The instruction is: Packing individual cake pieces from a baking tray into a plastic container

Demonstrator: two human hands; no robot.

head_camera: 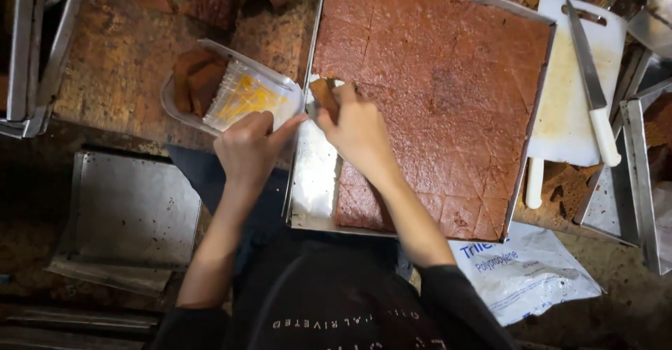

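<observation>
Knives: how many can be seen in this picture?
1. The white-handled knife lies on the white cutting board, right of the big cake tray. Others may be hidden outside the view.

Both hands (248, 147) (358, 129) forward, fingers pinched.

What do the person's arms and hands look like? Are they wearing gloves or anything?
No gloves: the left hand and right hand are both bare, with no rings, watch or bracelets showing. The forearms are bare too. Dark sleeves are pushed up near the elbows, and they belong to a black top with pale lettering across the chest.
</observation>
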